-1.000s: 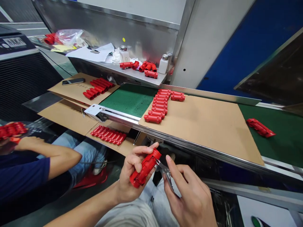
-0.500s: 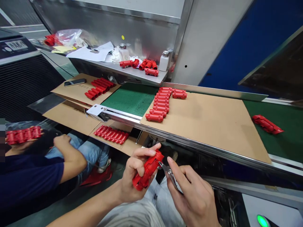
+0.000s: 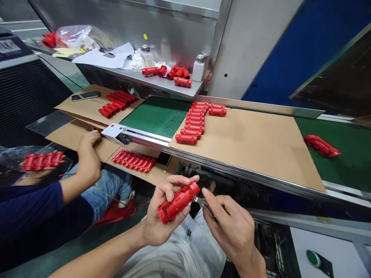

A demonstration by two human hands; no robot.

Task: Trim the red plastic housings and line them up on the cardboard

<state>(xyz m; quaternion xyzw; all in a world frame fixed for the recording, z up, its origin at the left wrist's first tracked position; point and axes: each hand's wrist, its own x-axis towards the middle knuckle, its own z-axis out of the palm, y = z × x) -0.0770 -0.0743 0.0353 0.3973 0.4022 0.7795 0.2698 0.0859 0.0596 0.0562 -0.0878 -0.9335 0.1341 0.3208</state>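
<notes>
My left hand grips a ribbed red plastic housing, which is tilted with its open end toward the lower left. My right hand holds small metal side cutters between thumb and fingers, their jaws at the housing's upper end. Part of the cutters is hidden in my fingers. To my left, a co-worker's hand rests at the edge of a cardboard sheet. The co-worker's other hand lies under a row of joined red parts.
A conveyor with green belt carries a cardboard sheet bearing rows of red parts. Another red part lies on the belt at right. Behind stands a steel shelf with white bottles and more red parts.
The co-worker's hand has moved forward onto the cardboard. My left hand has turned the red housing flatter, and the view has shifted slightly.
</notes>
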